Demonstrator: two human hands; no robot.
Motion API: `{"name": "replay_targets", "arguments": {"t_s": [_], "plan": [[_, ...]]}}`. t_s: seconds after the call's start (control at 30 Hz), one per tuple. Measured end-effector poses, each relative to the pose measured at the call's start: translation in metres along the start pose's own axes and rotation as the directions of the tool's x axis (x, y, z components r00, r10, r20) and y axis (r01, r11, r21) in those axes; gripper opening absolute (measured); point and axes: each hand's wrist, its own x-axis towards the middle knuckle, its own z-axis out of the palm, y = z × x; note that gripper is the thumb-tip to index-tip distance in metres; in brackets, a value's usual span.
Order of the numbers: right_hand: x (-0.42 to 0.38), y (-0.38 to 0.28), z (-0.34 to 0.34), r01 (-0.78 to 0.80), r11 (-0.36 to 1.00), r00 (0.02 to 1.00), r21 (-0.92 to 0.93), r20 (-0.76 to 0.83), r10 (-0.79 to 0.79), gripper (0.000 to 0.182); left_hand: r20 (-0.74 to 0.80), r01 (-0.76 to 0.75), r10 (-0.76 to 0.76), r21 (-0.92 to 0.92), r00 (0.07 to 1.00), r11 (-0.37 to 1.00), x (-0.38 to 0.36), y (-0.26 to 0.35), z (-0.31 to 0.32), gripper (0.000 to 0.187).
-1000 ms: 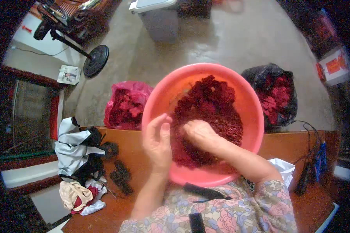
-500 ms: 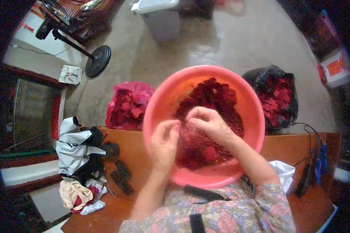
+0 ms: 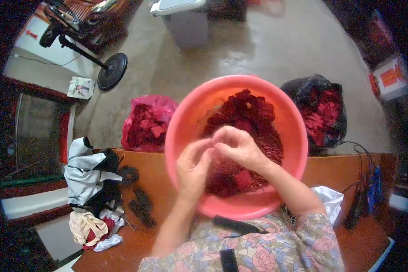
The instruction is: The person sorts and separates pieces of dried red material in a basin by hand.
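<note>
A large pink plastic basin (image 3: 235,81) rests against my lap. It holds dark red pieces (image 3: 251,109) at the far side and small reddish grains (image 3: 268,165) nearer my right forearm. A brighter red lump (image 3: 243,180) lies near the basin's front. Over the middle, my left hand (image 3: 191,167) and my right hand (image 3: 240,148) meet at the fingertips. Both are closed in a pinch, thumbs against fingers. Whatever sits between the fingertips is too small and blurred to name.
A pink bag (image 3: 149,122) and a black bag (image 3: 319,111), both filled with red material, flank the basin. Clothes (image 3: 88,226) lie on the brown wooden surface (image 3: 136,254) at left. A fan base (image 3: 112,71) and a grey bin (image 3: 184,27) stand on the floor.
My hands have come together: the left fingertips moved right and the right ones slightly left, until they touch. The basin and bags look the same, apart from a slight shift of the view.
</note>
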Motion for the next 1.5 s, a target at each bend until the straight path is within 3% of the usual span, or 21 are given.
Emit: {"name": "replay_targets", "arguments": {"t_s": [0.17, 0.27, 0.37, 0.47, 0.5, 0.53, 0.57, 0.67, 0.7, 0.77, 0.9, 1.0, 1.07, 1.13, 1.17, 1.27, 1.37, 1.5], "plan": [[0.0, 0.004, 0.004, -0.003, 1.0, 0.999, -0.016, -0.042, 0.002, 0.01, 0.02, 0.009, -0.011, 0.102, 1.0, 0.995, -0.001, -0.001, -0.006, 0.013], [0.002, 0.007, 0.001, 0.051, 0.991, 0.998, -0.123, -0.032, -0.055, 0.012, 0.011, 0.043, -0.044, 0.107, 0.999, 0.993, -0.001, 0.002, -0.004, 0.011], [0.001, 0.003, 0.001, 0.02, 0.98, 0.999, -0.198, -0.043, -0.03, 0.013, 0.034, 0.035, -0.042, 0.181, 0.999, 0.983, 0.0, -0.006, -0.007, 0.008], [0.003, -0.009, 0.004, -0.106, 0.99, 0.99, -0.095, -0.102, 0.097, 0.014, -0.044, 0.03, -0.02, 0.23, 0.999, 0.973, 0.001, 0.0, -0.006, 0.01], [0.008, -0.005, -0.001, 0.088, 0.909, 0.986, -0.408, -0.096, -0.139, 0.016, -0.072, 0.035, -0.024, 0.157, 0.997, 0.987, 0.002, -0.001, -0.007, 0.01], [0.016, 0.004, -0.01, 0.252, 0.695, 0.935, -0.673, -0.015, -0.354, 0.017, -0.1, 0.039, -0.031, 0.084, 0.995, 0.996, 0.001, -0.004, -0.008, 0.01], [0.021, 0.013, -0.017, 0.363, 0.38, 0.845, -0.851, 0.129, -0.518, 0.019, -0.128, 0.04, -0.038, 0.011, 0.991, 0.999, 0.001, -0.005, -0.008, 0.01], [0.017, 0.032, -0.02, 0.314, 0.196, 0.897, -0.929, 0.222, -0.383, 0.024, -0.165, 0.118, -0.129, -0.077, 0.978, 0.99, 0.001, 0.005, -0.006, 0.011], [0.018, 0.037, -0.021, 0.317, 0.113, 0.898, -0.942, 0.26, -0.356, 0.027, -0.174, 0.069, -0.08, -0.067, 0.981, 0.995, 0.002, 0.002, -0.006, 0.01], [0.021, 0.043, -0.022, 0.294, 0.138, 0.908, -0.946, 0.231, -0.349, 0.024, -0.196, -0.028, 0.018, -0.048, 0.981, 0.998, 0.003, -0.008, -0.006, 0.008], [0.025, 0.042, -0.025, 0.308, 0.21, 0.877, -0.928, 0.192, -0.439, 0.02, -0.17, 0.011, -0.026, -0.09, 0.985, 0.996, 0.004, -0.008, -0.009, 0.007], [0.02, 0.021, -0.015, 0.264, 0.47, 0.881, -0.843, 0.012, -0.473, 0.016, -0.118, 0.019, -0.036, -0.143, 0.992, 0.989, 0.007, -0.012, -0.011, 0.007], [0.014, 0.001, -0.01, 0.138, 0.752, 0.945, -0.645, -0.142, -0.295, 0.017, -0.057, 0.107, -0.119, -0.186, 0.991, 0.977, 0.009, -0.006, -0.013, 0.008], [0.009, -0.014, -0.008, -0.041, 0.952, 0.973, -0.302, -0.228, -0.031, 0.019, -0.063, 0.179, -0.208, -0.311, 0.976, 0.934, 0.01, -0.015, -0.012, 0.008], [0.008, -0.014, -0.011, -0.05, 0.987, 0.98, -0.154, -0.198, 0.019, 0.021, -0.06, 0.212, -0.25, -0.369, 0.966, 0.905, 0.01, -0.018, -0.012, 0.008], [0.006, -0.015, -0.013, -0.086, 0.996, 0.988, -0.008, -0.127, 0.084, 0.023, 0.121, 0.365, -0.357, -0.529, 0.926, 0.766, 0.009, -0.012, -0.017, 0.008], [0.003, -0.016, -0.012, -0.054, 0.99, 0.996, -0.129, -0.078, 0.045, 0.023, 0.183, 0.402, -0.361, -0.506, 0.914, 0.763, 0.009, -0.014, -0.019, 0.008], [0.002, -0.009, -0.006, -0.012, 0.988, 0.996, -0.152, -0.094, -0.003, 0.026, 0.195, 0.373, -0.321, -0.588, 0.927, 0.718, 0.009, -0.001, -0.015, 0.012]]}}
